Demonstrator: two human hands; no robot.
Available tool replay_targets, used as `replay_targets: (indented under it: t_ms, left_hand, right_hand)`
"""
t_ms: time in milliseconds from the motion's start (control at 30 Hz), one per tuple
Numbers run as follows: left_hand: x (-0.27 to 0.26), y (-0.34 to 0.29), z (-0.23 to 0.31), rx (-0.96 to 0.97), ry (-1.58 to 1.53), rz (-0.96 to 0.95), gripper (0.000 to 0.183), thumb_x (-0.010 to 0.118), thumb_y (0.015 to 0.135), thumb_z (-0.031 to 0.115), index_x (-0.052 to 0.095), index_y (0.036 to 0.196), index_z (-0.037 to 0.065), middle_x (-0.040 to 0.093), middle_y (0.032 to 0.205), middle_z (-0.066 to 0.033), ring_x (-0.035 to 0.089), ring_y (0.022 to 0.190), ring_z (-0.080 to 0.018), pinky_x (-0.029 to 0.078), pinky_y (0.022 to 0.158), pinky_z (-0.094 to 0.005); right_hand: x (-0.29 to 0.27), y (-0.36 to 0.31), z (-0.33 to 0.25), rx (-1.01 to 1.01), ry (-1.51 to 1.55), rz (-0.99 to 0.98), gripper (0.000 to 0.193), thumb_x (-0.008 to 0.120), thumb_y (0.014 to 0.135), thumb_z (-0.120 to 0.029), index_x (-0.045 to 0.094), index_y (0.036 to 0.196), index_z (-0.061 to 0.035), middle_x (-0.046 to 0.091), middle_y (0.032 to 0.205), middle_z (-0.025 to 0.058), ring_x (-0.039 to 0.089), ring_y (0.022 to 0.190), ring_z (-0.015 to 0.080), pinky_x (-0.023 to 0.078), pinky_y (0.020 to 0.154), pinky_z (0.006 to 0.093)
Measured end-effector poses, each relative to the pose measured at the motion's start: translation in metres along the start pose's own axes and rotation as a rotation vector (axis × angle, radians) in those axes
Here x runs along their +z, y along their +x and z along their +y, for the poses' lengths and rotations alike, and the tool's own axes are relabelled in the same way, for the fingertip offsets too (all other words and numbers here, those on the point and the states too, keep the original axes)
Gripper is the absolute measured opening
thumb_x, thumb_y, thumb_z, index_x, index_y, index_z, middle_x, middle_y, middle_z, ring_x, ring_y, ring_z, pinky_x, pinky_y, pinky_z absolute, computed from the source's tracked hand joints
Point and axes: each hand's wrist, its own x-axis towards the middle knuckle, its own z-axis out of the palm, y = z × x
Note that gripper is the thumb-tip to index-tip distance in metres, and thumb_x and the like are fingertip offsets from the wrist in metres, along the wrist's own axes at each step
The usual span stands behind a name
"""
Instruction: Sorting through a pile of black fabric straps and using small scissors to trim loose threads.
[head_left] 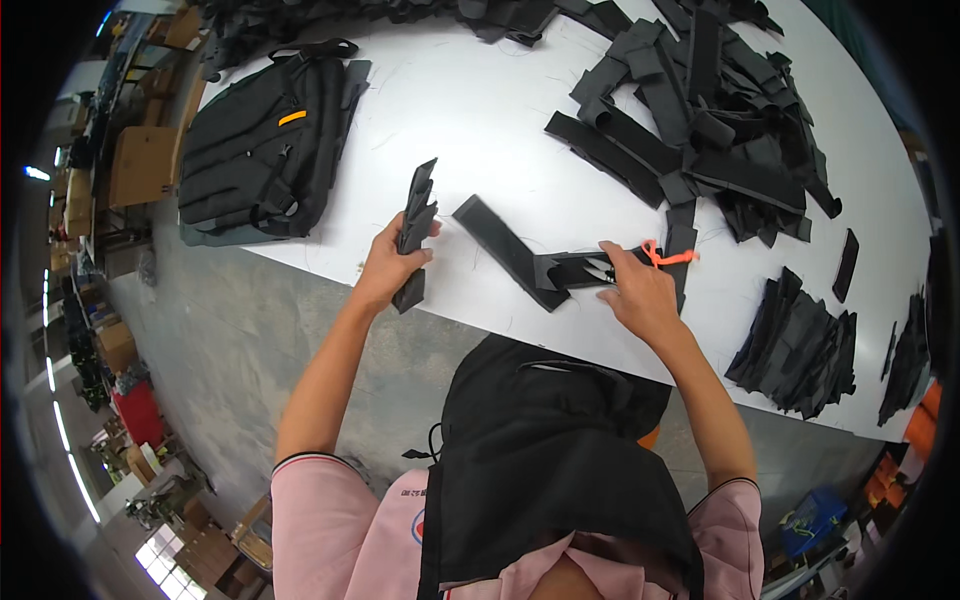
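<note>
My left hand [385,268] is closed round a small bundle of black fabric strips [416,225], held on edge by the table's near side. Further right, my right hand [643,290] has its fingers curled round small metal thread snips [601,268]. An orange ribbon [668,254] shows beside that hand, seemingly tied to the snips. Under and beside the snips lie joined black strips [570,270], with one longer strip [505,243] slanting away toward the left hand. The grip on the snips is partly hidden by my fingers.
A black backpack [265,150] lies at the left of the white table [440,110]. Black strips are heaped [700,110] at the far right, and a neater pile [795,345] sits near the right edge. More dark pieces [390,15] line the back.
</note>
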Motion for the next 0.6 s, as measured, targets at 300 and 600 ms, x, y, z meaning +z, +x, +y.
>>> replay_targets:
  t_ms: [300, 600]
  left_hand:
    - [-0.014, -0.032, 0.022, -0.012, 0.169, 0.112, 0.026, 0.064, 0.074, 0.007, 0.054, 0.098, 0.005, 0.056, 0.082, -0.0014, 0.05, 0.075, -0.0087, 0.041, 0.068, -0.0243]
    - [-0.005, -0.027, 0.035, 0.216, 0.368, 0.085, 0.035, 0.063, 0.07, -0.005, 0.052, 0.102, 0.002, 0.051, 0.094, -0.0041, 0.052, 0.082, -0.0144, 0.042, 0.074, -0.0264]
  right_hand:
    - [0.014, 0.067, -0.102, -0.233, 0.081, 0.186, 0.028, 0.068, 0.074, -0.011, 0.053, 0.098, -0.0074, 0.054, 0.086, 0.008, 0.06, 0.07, 0.0266, 0.047, 0.059, 0.0362]
    - [0.038, 0.091, -0.12, -0.222, 0.061, 0.095, 0.014, 0.061, 0.074, -0.006, 0.059, 0.088, -0.006, 0.054, 0.093, 0.009, 0.06, 0.067, 0.0281, 0.048, 0.057, 0.0391]
